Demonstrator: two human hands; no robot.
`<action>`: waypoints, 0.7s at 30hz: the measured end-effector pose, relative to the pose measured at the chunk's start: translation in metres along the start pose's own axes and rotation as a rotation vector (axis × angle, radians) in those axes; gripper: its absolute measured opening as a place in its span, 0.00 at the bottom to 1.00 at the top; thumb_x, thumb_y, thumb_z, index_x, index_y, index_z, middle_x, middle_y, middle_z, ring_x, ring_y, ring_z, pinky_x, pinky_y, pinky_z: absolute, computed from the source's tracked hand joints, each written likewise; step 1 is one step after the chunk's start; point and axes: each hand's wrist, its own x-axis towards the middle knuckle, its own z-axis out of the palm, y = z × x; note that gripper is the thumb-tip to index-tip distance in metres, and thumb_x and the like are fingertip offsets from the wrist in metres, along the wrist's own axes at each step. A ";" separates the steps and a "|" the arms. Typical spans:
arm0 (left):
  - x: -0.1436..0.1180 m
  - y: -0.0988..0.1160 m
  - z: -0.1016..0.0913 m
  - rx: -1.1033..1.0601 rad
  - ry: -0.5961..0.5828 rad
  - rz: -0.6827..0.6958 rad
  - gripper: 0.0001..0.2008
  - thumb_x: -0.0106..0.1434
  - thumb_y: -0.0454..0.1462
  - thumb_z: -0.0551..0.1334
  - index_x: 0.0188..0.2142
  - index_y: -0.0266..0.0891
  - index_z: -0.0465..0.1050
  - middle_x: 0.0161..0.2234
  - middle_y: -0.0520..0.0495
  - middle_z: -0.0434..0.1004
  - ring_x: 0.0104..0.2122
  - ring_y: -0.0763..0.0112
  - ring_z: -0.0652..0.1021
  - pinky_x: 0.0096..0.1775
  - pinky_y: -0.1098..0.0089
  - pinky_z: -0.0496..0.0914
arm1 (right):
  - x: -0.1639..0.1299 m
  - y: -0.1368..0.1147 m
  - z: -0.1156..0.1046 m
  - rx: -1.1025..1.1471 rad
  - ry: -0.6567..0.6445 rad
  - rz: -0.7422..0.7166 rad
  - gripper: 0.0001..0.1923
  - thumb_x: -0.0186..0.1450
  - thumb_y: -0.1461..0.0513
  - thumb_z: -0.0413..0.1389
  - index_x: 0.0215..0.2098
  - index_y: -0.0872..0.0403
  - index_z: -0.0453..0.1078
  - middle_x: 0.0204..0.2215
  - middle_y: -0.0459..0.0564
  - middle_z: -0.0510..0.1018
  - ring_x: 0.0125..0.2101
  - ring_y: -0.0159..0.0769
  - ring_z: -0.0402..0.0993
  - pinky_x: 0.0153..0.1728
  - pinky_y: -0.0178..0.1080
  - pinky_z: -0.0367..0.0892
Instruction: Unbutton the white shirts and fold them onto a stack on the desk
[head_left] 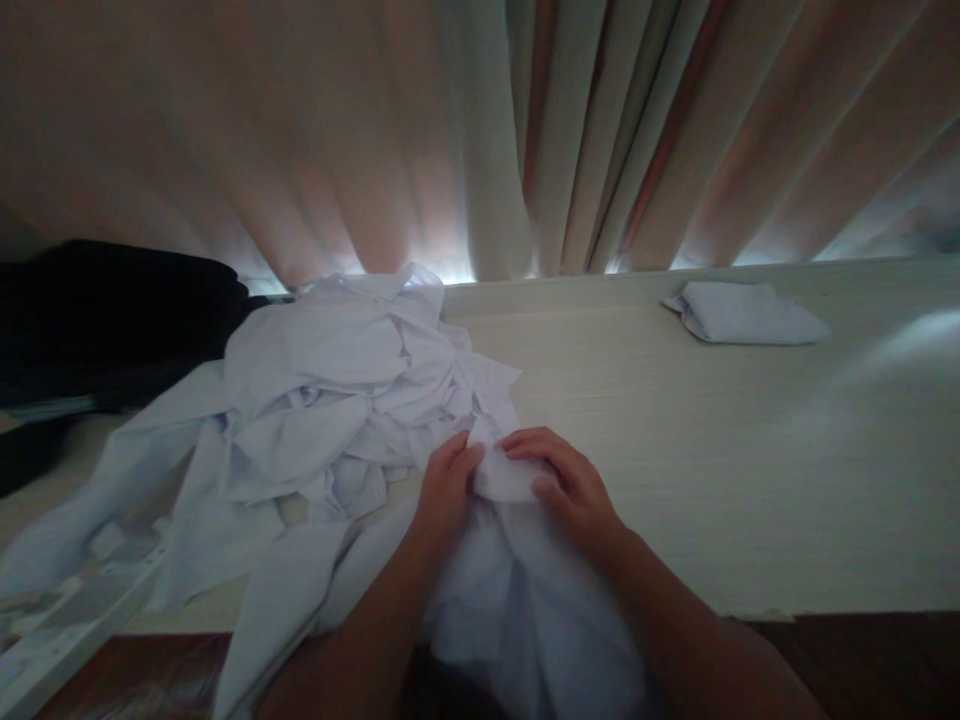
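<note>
A white shirt [517, 590] hangs down from both hands over the near edge of the pale ledge, its lower part falling toward my lap. At its upper part, my left hand [448, 480] pinches the cloth between thumb and fingers. Opposite, my right hand [574, 485] grips the same folded upper part with curled fingers. Just beyond and to the left lies a heap of crumpled white garments [330, 370], with sleeves trailing to the lower left. Whether the held shirt is tangled with the heap, I cannot tell.
A folded white cloth [746, 312] lies at the far right of the pale ledge [600, 400]. Black fabric or a bag [112, 310] sits at the left. Pinkish curtains [300, 130] hang behind. A white slotted frame [90, 610] stands at lower left, above dark floor [877, 655].
</note>
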 end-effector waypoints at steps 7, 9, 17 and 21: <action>-0.003 -0.003 0.000 -0.156 -0.160 -0.051 0.13 0.60 0.43 0.60 0.34 0.37 0.78 0.30 0.46 0.78 0.30 0.67 0.74 0.30 0.70 0.67 | 0.001 0.003 -0.007 -0.129 -0.208 0.032 0.12 0.68 0.58 0.59 0.50 0.45 0.74 0.53 0.53 0.75 0.54 0.42 0.71 0.58 0.49 0.65; -0.003 -0.005 0.001 -0.160 -0.161 -0.053 0.13 0.62 0.45 0.60 0.34 0.38 0.78 0.30 0.47 0.77 0.29 0.68 0.73 0.30 0.70 0.67 | -0.001 0.007 -0.002 -0.164 -0.178 0.005 0.14 0.65 0.57 0.62 0.50 0.46 0.74 0.50 0.53 0.75 0.52 0.42 0.72 0.55 0.48 0.68; -0.004 -0.008 0.009 0.013 0.011 0.044 0.14 0.65 0.42 0.58 0.25 0.39 0.71 0.24 0.53 0.70 0.28 0.71 0.70 0.33 0.72 0.66 | -0.002 0.010 0.011 -0.319 0.006 0.034 0.01 0.67 0.61 0.60 0.37 0.49 0.73 0.35 0.50 0.74 0.39 0.40 0.71 0.42 0.44 0.69; -0.006 -0.003 0.010 -0.046 0.033 -0.023 0.13 0.64 0.42 0.59 0.30 0.37 0.76 0.29 0.50 0.77 0.32 0.69 0.74 0.36 0.71 0.68 | -0.003 0.013 0.013 -0.411 0.004 0.017 0.08 0.64 0.60 0.64 0.42 0.48 0.74 0.39 0.52 0.74 0.43 0.43 0.70 0.45 0.47 0.68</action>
